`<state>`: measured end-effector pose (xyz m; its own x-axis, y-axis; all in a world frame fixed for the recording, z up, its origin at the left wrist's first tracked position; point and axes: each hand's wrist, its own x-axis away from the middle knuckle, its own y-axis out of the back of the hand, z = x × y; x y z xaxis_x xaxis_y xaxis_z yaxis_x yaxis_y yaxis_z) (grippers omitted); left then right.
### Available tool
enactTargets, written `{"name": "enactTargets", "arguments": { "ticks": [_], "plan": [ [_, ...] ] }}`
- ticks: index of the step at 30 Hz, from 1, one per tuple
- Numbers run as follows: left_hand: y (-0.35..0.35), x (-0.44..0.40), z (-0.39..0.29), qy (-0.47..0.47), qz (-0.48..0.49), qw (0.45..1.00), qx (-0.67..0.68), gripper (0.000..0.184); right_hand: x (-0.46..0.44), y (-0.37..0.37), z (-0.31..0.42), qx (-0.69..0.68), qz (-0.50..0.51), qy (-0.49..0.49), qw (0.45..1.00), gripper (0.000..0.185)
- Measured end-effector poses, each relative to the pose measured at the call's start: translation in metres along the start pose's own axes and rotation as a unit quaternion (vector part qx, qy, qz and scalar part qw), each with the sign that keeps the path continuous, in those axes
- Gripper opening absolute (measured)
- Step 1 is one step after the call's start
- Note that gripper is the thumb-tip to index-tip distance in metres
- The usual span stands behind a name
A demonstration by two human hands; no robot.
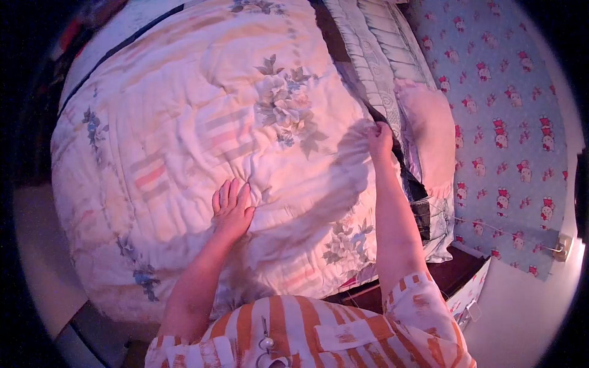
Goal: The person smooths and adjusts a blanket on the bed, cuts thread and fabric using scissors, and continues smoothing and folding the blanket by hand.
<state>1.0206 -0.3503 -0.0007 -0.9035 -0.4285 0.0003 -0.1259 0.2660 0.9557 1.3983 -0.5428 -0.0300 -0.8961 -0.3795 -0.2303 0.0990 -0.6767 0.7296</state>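
A pale quilt [184, 92] with flower prints and striped patches spreads over the bed, its surface wrinkled. My left hand [233, 208] lies on the quilt near its middle, fingers stretched out and pressing small folds into the cloth. At the quilt's right edge, my right hand [380, 140] has its fingers closed on the border; part of the fingers is hidden from view. Just beyond that edge are a dark cloth [412, 181] and a pink pillow [426, 132].
Folded pale bedding [392, 43] lies along the bed's right side. Blue wallpaper [491, 122] with cartoon figures covers the wall there. A wall socket [561, 247] with a cord sits low on the right, and a dark wooden surface [457, 270] is below the bed's corner.
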Motion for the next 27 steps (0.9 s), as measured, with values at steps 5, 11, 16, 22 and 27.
{"name": "enactTargets", "arguments": {
  "ticks": [5, 11, 16, 22, 27],
  "plan": [
    [-0.002, -0.002, 0.001, 0.007, 0.013, 1.0, -0.01, 0.058, -0.008, -0.025, 0.019, -0.075, 0.073, 0.066, 0.992, 0.035],
    [-0.002, -0.004, 0.001, -0.005, 0.026, 1.0, -0.013, 0.057, -0.022, -0.028, -0.009, 0.041, 0.004, -0.092, 0.995, 0.049],
    [-0.005, -0.004, 0.0, -0.013, 0.006, 1.0, -0.014, 0.057, -0.03, -0.012, -0.001, 0.1, 0.112, -0.085, 0.985, 0.057],
    [-0.004, -0.004, 0.0, -0.019, 0.017, 1.0, -0.012, 0.057, -0.048, 0.02, 0.051, 0.189, -0.021, 0.041, 0.981, 0.065],
    [-0.007, -0.003, -0.002, 0.007, 0.035, 0.999, -0.032, 0.057, -0.055, -0.006, -0.011, 0.091, 0.229, -0.159, 0.956, 0.081]
  ]
}}
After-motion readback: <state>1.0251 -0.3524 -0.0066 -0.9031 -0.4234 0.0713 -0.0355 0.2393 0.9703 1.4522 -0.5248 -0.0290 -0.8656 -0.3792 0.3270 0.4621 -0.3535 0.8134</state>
